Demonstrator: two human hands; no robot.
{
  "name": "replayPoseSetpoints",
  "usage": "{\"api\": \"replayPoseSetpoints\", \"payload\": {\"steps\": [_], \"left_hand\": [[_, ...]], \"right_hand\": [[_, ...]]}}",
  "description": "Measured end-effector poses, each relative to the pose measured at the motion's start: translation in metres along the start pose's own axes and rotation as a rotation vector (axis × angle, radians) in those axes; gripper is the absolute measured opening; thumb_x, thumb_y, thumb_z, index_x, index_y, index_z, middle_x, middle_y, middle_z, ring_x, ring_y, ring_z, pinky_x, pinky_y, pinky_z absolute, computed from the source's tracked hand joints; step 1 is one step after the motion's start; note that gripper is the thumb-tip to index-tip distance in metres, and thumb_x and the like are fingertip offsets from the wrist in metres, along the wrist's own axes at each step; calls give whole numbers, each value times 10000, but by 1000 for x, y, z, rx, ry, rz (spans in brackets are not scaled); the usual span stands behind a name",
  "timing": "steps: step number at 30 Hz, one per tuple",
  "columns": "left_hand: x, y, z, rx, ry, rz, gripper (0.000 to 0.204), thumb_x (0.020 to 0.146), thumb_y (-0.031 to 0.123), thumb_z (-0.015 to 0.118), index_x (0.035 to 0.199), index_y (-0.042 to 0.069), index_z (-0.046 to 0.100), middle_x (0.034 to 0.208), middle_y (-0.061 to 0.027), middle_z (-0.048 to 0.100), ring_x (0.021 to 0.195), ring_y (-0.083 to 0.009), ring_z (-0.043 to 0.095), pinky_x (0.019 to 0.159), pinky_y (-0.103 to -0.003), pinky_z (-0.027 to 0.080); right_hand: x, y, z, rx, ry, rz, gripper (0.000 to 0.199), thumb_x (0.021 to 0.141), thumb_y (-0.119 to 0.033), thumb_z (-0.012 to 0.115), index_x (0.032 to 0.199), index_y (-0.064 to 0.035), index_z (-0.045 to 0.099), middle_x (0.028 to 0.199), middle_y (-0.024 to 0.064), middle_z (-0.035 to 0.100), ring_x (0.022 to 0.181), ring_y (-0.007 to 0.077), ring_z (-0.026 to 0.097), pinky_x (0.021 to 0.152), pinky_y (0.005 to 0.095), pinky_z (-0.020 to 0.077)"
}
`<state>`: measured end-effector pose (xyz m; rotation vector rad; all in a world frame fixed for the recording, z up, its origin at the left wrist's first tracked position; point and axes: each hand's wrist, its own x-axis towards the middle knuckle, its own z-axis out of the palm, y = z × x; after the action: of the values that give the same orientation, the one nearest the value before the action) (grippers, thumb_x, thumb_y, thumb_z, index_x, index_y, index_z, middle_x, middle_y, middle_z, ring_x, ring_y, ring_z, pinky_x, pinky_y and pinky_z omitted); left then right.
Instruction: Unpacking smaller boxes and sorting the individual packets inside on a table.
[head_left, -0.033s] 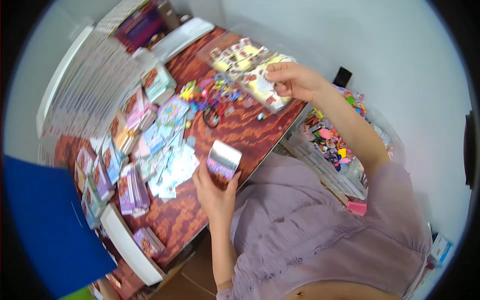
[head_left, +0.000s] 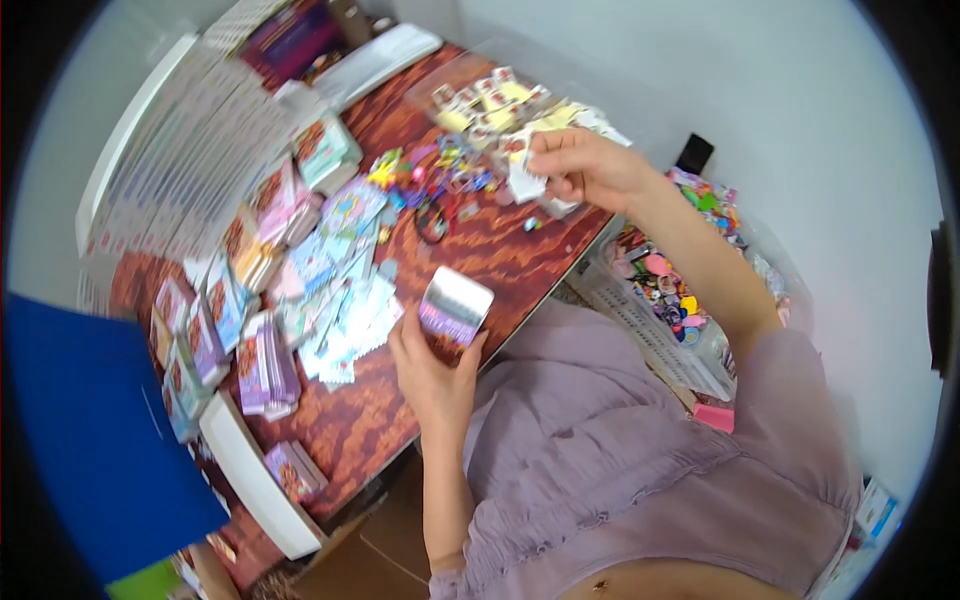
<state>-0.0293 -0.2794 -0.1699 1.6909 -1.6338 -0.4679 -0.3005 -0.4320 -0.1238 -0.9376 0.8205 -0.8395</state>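
Observation:
My left hand (head_left: 436, 382) grips a small purple carton (head_left: 452, 318) near the table's front edge; its white top flap stands up. My right hand (head_left: 590, 168) is over the clear plastic tray (head_left: 428, 92), pinching a small white packet (head_left: 525, 182) between thumb and fingers. Small white-and-yellow packets (head_left: 495, 95) with reddish prints fill much of that tray. A pile of colourful trinkets (head_left: 445, 175) lies on the table beside it. Left of the carton, pale blue sachets (head_left: 345, 320) are heaped loosely.
Stacks of purple cartons (head_left: 268, 368) and a mint-coloured bundle (head_left: 328, 155) stand on the left. Behind them rises a large stack of flat white pieces (head_left: 190, 150). A long white box lid (head_left: 255, 475) lies front left. A bin of colourful trinkets (head_left: 650, 310) stands right of the table.
The packet in my right hand now hangs lower from the fingers and shows more fully. The whole view has shifted slightly; my left hand still holds the carton.

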Motion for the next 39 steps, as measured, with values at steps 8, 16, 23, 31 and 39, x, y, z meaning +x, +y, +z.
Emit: {"api": "replayPoseSetpoints", "payload": {"steps": [8, 16, 23, 31, 39], "left_hand": [[-7, -6, -5, 69, 141, 4, 752, 685, 229, 881, 1273, 4, 469, 1210, -197, 515, 1101, -404, 555, 869, -462, 497], [-20, -20, -14, 65, 199, -62, 768, 680, 209, 877, 1291, 1, 461, 1222, -196, 503, 1117, -399, 546, 874, -461, 491], [-21, -31, -16, 36, 250, -32, 759, 707, 176, 856, 1306, -16, 431, 1218, -219, 490, 1137, -418, 522, 909, -474, 464], [-27, -41, -9, -245, 370, -84, 790, 736, 135, 838, 1350, -20, 366, 1225, -214, 495, 1099, -342, 554, 902, -432, 473], [-45, -20, -40, -733, 123, -156, 650, 882, -16, 689, 1441, -25, 358, 1303, -166, 543, 1108, -214, 625, 894, -307, 535]], "right_hand": [[-9, 63, 138, -973, 18, -489, 130, 825, -85, 692, 898, -7, 617, 850, 107, 615, 806, 241, 640, 678, 369, 472], [-1, 58, 162, -1238, -221, -544, 191, 826, -97, 643, 1008, -40, 642, 911, 140, 647, 890, 338, 658, 741, 453, 515], [-11, 59, 188, -1223, -183, -575, 406, 821, -84, 647, 1220, -45, 581, 1053, 142, 637, 954, 331, 641, 778, 412, 516], [-20, 97, 181, -1002, 12, -961, 313, 763, -43, 733, 1062, -29, 643, 1074, 122, 605, 878, 301, 616, 739, 371, 509], [-18, 100, 164, -128, -62, -366, 353, 849, 89, 679, 1154, -25, 541, 1097, 58, 629, 970, 95, 612, 820, 253, 508]]}}
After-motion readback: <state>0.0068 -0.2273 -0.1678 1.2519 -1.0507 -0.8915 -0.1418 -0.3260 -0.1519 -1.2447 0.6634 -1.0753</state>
